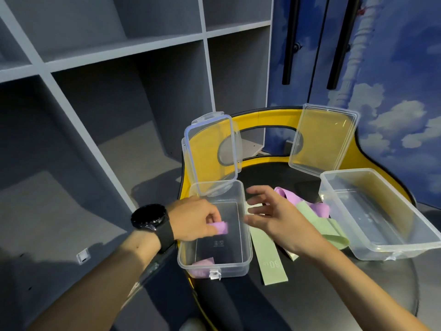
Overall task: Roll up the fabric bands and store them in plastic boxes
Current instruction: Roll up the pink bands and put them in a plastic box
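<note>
Black watch [149, 217] sits on my left wrist; my left hand [193, 218] pinches a rolled pink band [220, 227] over the small clear box [214, 235], whose floor carries an embossed mark I cannot read. Another pink roll [202, 266] lies inside, nearer me. My right hand [274, 215] hovers with fingers spread above a green band [272, 263] printed "30 LB". Right of it stands a larger open box [379, 213].
</note>
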